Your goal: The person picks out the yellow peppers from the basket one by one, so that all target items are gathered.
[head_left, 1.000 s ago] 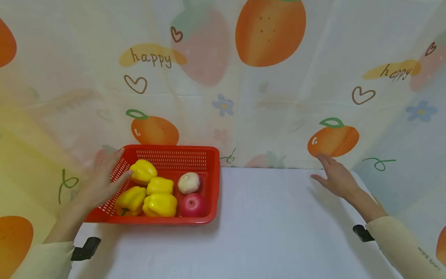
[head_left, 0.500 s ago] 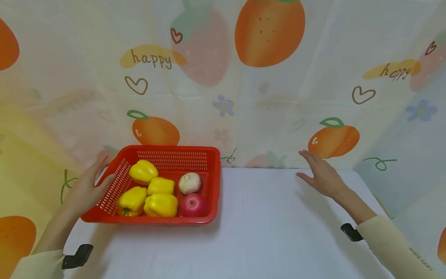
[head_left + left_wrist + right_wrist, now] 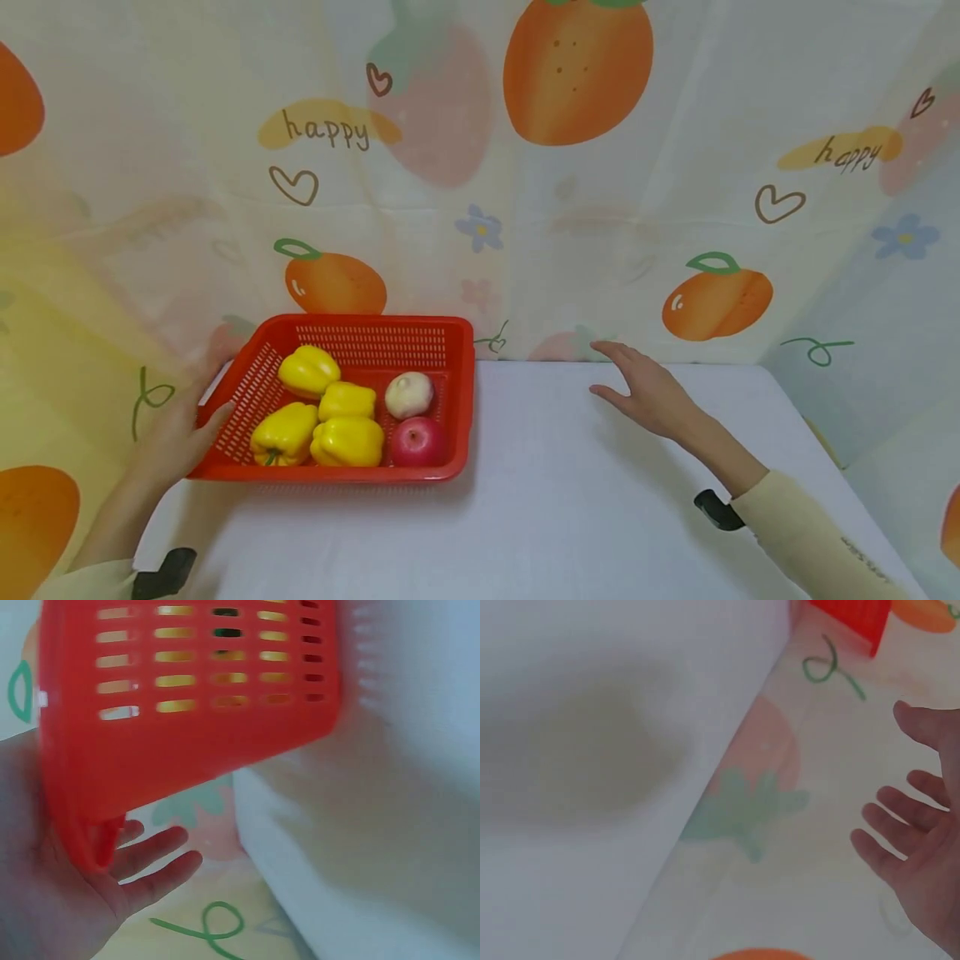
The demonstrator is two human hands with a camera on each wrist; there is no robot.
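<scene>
In the head view, a red plastic basket (image 3: pixel 337 475) with slotted walls stands left of the middle. My left hand (image 3: pixel 171 437) is at its left rim, thumb toward the inside. The left wrist view shows that palm right at the rim (image 3: pixel 67 825), with the fingers (image 3: pixel 161 889) stretched out beneath it. Inside the basket lie several yellow bell peppers (image 3: pixel 347 442), a white garlic bulb (image 3: pixel 408 395) and a round pinkish-red apple-like thing (image 3: pixel 418 442). My right hand (image 3: pixel 652 396) hovers over the table to the right of the basket, holding nothing, its fingers spread loosely.
A white table (image 3: pixel 540 517) carries the basket. Behind it hangs a pale cloth (image 3: pixel 570 275) printed with fruit, hearts and words, meeting the table's back edge. The table's right edge slants forward.
My left hand has moved from above the basket's left side out and down to its rim. My right hand has moved left toward the basket. The basket stays in place.
</scene>
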